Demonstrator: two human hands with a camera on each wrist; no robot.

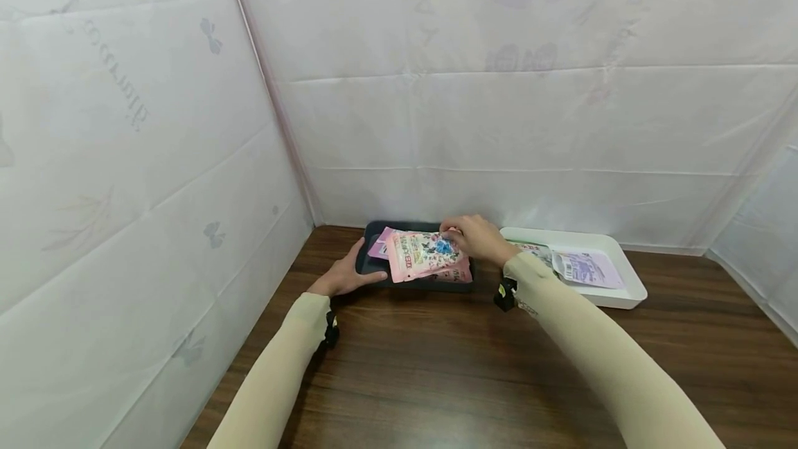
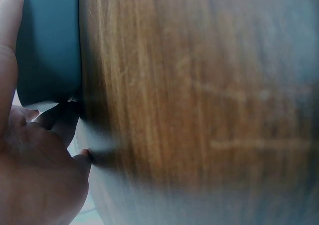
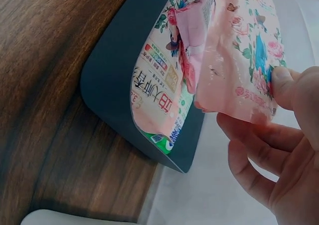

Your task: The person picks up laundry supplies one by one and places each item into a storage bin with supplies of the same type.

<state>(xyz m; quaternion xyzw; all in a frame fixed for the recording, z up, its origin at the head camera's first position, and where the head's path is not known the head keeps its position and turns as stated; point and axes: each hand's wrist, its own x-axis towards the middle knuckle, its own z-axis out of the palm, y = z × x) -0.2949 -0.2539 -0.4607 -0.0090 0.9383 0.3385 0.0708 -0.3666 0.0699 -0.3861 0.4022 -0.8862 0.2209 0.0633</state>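
At the back of the table stands a dark blue-grey tray (image 1: 373, 229) with several floral packets inside. My left hand (image 1: 345, 274) grips its left end, the thumb along the near side; the left wrist view shows the hand (image 2: 42, 170) at the tray's corner. A pink floral packet (image 1: 411, 256) is pinched at its right end by my right hand (image 1: 476, 235), tilted above the tray. Under it are a purple packet (image 1: 379, 247) and a pink packet (image 1: 460, 273). In the right wrist view a white-and-pink packet (image 3: 158, 83) leans inside the tray wall (image 3: 110, 80).
To the right is a white tray (image 1: 631, 279) holding a lavender packet (image 1: 592, 270) and a green-edged packet (image 1: 536, 250). White printed sheets (image 1: 530, 123) hang close behind and on the left. The brown wooden table (image 1: 430, 366) extends toward me.
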